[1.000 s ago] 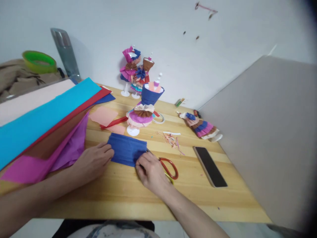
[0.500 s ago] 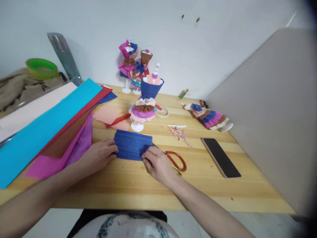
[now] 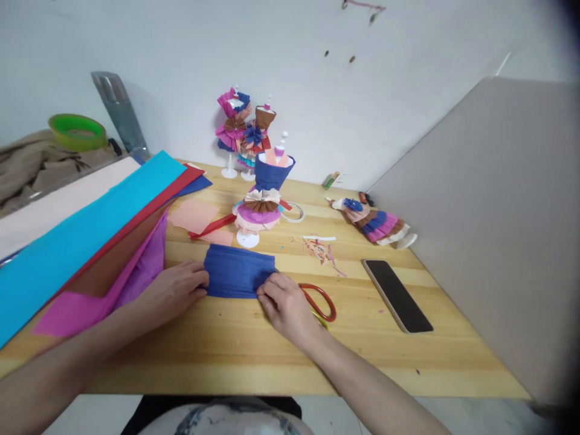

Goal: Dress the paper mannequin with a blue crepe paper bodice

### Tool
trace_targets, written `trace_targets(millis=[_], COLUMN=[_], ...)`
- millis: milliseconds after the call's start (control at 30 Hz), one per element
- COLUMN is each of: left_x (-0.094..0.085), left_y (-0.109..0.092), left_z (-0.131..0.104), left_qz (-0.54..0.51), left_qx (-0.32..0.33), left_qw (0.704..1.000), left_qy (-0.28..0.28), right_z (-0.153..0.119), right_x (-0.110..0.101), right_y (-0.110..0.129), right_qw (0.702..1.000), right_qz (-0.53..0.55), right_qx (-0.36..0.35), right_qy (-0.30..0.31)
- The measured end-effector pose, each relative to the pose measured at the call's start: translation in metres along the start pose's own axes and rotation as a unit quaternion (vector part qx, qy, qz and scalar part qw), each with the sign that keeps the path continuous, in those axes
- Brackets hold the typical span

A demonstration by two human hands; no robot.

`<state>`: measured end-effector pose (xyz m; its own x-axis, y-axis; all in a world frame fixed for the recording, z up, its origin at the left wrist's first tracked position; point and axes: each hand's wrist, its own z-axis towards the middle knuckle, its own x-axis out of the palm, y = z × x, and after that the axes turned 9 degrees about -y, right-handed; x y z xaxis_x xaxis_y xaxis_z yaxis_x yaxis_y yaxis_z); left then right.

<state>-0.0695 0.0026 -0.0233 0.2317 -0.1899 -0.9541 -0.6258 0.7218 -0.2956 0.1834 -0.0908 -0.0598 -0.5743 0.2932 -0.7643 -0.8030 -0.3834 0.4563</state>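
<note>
A folded piece of dark blue crepe paper (image 3: 239, 271) lies flat on the table before me. At its left edge, my left hand (image 3: 183, 283) is closed with the fingertips pinching the paper. My right hand (image 3: 281, 299) grips the lower right corner between thumb and fingers. Scissors with a red and a yellow handle (image 3: 334, 311) lie beside my right hand, their blades largely hidden. Just beyond the paper stands a small dress-form figure (image 3: 272, 175) in a blue top and a ruffled pink and purple skirt.
Long crepe sheets (image 3: 104, 214) fan out on the left. Two more dressed figures (image 3: 234, 124) stand against the wall, and another figure (image 3: 378, 223) lies at right. A phone (image 3: 399, 296), paper scraps (image 3: 321, 251), a tape roll (image 3: 293, 212) and a glue bottle (image 3: 330, 180) rest on the table.
My view has tilted up slightly, so the table sits lower in the picture. Both hands keep hold of the blue crepe paper's edges, with little visible movement.
</note>
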Motion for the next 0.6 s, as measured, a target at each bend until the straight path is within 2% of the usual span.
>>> trace_targets(millis=[267,600], left_x=[0.0,0.003], left_y=[-0.002,0.002], left_z=[-0.001,0.0], left_qz=[0.002,0.025], left_qx=[-0.009,0.019], left_qw=[1.0,0.999], left_qy=[0.01,0.031], right_z=[0.0,0.002], right_x=[-0.004,-0.01], right_y=[-0.003,-0.003], right_qw=[0.999,0.998], right_qz=[-0.008,-0.03], right_qx=[0.03,0.009], right_qy=[0.013,0.052])
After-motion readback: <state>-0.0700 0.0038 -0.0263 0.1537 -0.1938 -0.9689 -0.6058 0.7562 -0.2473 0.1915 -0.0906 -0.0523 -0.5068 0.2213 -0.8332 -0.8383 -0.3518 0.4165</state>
